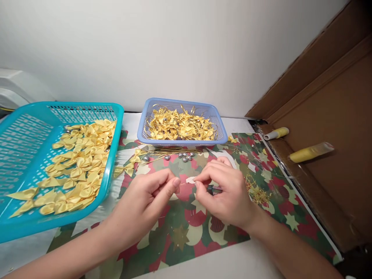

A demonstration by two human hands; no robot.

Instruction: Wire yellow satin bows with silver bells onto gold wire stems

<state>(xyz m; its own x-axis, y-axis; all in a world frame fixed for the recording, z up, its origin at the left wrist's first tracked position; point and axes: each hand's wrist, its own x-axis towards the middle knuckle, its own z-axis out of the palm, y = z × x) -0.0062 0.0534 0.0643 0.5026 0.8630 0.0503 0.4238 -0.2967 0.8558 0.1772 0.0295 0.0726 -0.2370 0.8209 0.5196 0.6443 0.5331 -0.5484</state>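
My left hand [151, 195] is closed in a pinch, thumb against the bent forefinger. A faint thin line shows by its fingertips, too fine to name. Facing it a short gap away, my right hand [225, 190] also pinches thumb and forefinger together; what lies between them is too small to make out. A dark object [214, 190] shows beneath the right palm, mostly hidden; whether the hand holds it I cannot tell. Beyond the hands lie several silver bells [185, 157], gold twist ties [162, 150] and a yellow ribbon bow [124, 169].
A turquoise basket [116, 155] of yellow bows stands left. At the back, a blue basket [183, 143] holds bows with gold ties. Gold scraps [258, 192] lie right on the patterned sheet [197, 236]. Two yellowish tubes [310, 152] stick out from the cardboard [325, 100].
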